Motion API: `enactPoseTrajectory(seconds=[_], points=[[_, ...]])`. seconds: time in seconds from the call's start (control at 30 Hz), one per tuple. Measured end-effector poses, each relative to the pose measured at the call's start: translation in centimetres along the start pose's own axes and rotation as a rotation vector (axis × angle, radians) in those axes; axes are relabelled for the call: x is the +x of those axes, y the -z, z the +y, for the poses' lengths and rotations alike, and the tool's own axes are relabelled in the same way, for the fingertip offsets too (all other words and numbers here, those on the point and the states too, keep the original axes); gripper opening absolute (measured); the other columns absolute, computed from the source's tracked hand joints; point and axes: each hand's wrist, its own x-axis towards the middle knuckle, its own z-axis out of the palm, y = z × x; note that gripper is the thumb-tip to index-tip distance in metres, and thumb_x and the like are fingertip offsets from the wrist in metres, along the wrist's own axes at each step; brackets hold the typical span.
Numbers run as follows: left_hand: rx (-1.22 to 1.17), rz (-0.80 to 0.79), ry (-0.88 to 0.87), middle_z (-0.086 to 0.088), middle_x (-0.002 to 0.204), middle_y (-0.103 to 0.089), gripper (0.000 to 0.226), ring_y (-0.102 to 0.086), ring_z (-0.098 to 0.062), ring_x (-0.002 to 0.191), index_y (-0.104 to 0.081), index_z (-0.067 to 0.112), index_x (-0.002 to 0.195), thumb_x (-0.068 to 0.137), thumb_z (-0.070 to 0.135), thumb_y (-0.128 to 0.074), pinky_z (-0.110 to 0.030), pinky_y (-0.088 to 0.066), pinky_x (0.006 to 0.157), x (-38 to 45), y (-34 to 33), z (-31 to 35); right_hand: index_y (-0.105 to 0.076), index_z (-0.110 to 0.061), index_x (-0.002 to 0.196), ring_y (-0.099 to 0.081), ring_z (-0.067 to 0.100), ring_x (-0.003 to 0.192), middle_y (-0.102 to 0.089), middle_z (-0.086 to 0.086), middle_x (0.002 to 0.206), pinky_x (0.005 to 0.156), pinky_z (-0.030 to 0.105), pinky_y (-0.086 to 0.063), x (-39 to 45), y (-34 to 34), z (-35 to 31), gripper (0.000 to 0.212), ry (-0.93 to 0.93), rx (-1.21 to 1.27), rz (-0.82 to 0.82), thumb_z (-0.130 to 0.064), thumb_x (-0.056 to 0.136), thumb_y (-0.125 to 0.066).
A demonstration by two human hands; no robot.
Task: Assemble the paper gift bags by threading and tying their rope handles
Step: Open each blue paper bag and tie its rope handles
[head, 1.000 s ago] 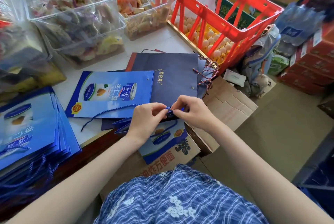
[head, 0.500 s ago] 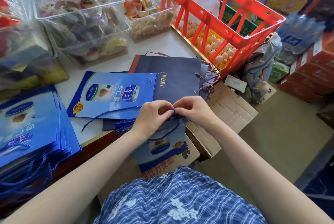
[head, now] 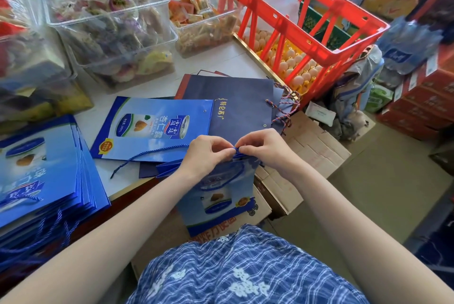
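Where both hands (head: 235, 150) pinch, the blue rope (head: 236, 149) sits between (bag (head: 218, 195) hanging below).

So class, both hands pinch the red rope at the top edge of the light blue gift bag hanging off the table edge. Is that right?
Not quite: the head view shows the rope is blue, not red. Both the left hand and right hand do pinch it at the top edge of the light blue gift bag.

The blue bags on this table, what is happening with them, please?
A person is fitting a handle to a light blue paper bag held off the table's edge. Both the left hand and right hand pinch a blue rope at the bag's top. A stack of bags lies at left.
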Motion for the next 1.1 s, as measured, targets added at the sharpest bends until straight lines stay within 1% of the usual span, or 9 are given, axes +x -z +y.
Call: enactPoseTrajectory(seconds=[0.13, 0.27, 0.37, 0.47, 0.67, 0.73, 0.8, 0.93, 1.1], points=[[0.014, -0.047, -0.014, -0.001, 0.082, -0.07, 0.008, -0.066, -0.013, 0.08, -0.068, 0.015, 0.088, 0.088, 0.021, -0.063, -0.028, -0.053, 0.079, 0.0, 0.2, 0.3, -0.071, -0.013, 0.095, -0.065, 0.01, 0.086, -0.07, 0.002, 0.096, 0.077, 0.023, -0.053, 0.5, -0.7, 0.5, 0.011, 0.007, -0.008, 0.114, -0.012, 0.085, -0.067], [-0.052, -0.111, -0.048, -0.001, 0.08, -0.07, 0.003, -0.068, -0.013, 0.078, -0.067, 0.017, 0.086, 0.086, 0.016, -0.065, -0.03, -0.055, 0.08, 0.0, 0.6, 0.3, -0.073, -0.01, 0.094, -0.062, 0.004, 0.078, -0.07, 0.0, 0.09, 0.072, 0.016, -0.049, 0.3, -0.9, 0.7, 0.012, 0.038, -0.026, 0.151, -0.009, 0.087, -0.064], [-0.005, -0.082, -0.123, 0.002, 0.075, -0.068, 0.004, -0.067, -0.011, 0.073, -0.068, 0.016, 0.088, 0.086, 0.015, -0.065, -0.03, -0.055, 0.078, 0.2, 0.5, 0.3, -0.072, -0.007, 0.1, -0.064, 0.007, 0.081, -0.071, 0.004, 0.093, 0.075, 0.019, -0.052, 0.3, -0.4, 0.5, 0.019, 0.065, 0.024, 0.023, -0.002, 0.087, -0.06], [0.035, -0.047, -0.154, 0.003, 0.077, -0.067, 0.007, -0.066, -0.012, 0.076, -0.069, 0.015, 0.091, 0.087, 0.017, -0.065, -0.031, -0.054, 0.078, 0.3, 0.5, 0.3, -0.07, -0.006, 0.097, -0.062, 0.007, 0.075, -0.069, 0.001, 0.086, 0.072, 0.02, -0.052, 0.2, -0.4, 0.3, 0.018, 0.123, 0.03, -0.015, -0.007, 0.079, -0.072], [0.039, -0.074, -0.181, 0.002, 0.085, -0.07, 0.011, -0.065, -0.006, 0.079, -0.071, 0.015, 0.094, 0.085, 0.021, -0.066, -0.015, -0.051, 0.072, 0.5, 1.4, 0.2, -0.067, -0.016, 0.087, -0.063, 0.006, 0.07, -0.066, -0.008, 0.078, 0.069, 0.017, -0.054, -0.1, -0.7, 0.4, 0.015, 0.217, -0.007, 0.066, -0.018, 0.076, -0.077], [-0.012, -0.068, -0.081, 0.003, 0.084, -0.069, 0.012, -0.062, -0.007, 0.078, -0.07, 0.014, 0.09, 0.087, 0.023, -0.064, -0.01, -0.047, 0.065, 0.7, 1.9, 0.2, -0.065, -0.019, 0.082, -0.062, 0.007, 0.068, -0.065, -0.008, 0.076, 0.068, 0.018, -0.054, -0.2, -0.7, 0.4, 0.014, 0.236, -0.002, 0.063, -0.016, 0.076, -0.077], [-0.096, -0.117, 0.172, 0.001, 0.086, -0.066, 0.023, -0.06, -0.012, 0.077, -0.067, 0.012, 0.09, 0.094, 0.029, -0.053, -0.015, -0.046, 0.063, 1.0, 2.8, 0.0, -0.062, -0.021, 0.078, -0.06, 0.007, 0.067, -0.064, -0.007, 0.075, 0.066, 0.017, -0.052, -0.3, -0.7, 0.5, 0.016, 0.228, 0.033, 0.077, -0.013, 0.077, -0.075], [0.063, -0.379, 0.535, -0.005, 0.084, -0.064, 0.043, -0.056, -0.016, 0.069, -0.066, 0.01, 0.088, 0.094, 0.047, -0.046, -0.024, -0.043, 0.06, 1.2, 2.3, 1.2, -0.062, -0.015, 0.081, -0.059, 0.007, 0.066, -0.064, -0.005, 0.075, 0.063, 0.014, -0.051, 0.1, -0.7, 0.4, 0.013, 0.238, 0.043, 0.081, -0.011, 0.078, -0.074], [-0.447, -0.225, 0.587, -0.008, 0.07, -0.058, 0.009, -0.052, -0.014, 0.055, -0.067, 0.012, 0.074, 0.083, 0.012, -0.066, -0.021, -0.043, 0.05, 2.3, 0.1, 1.8, -0.063, -0.011, 0.083, -0.056, 0.002, 0.062, -0.061, -0.008, 0.072, 0.061, 0.011, -0.046, 0.7, -0.8, -0.2, 0.019, 0.327, -0.031, 0.106, -0.014, 0.073, -0.079]])
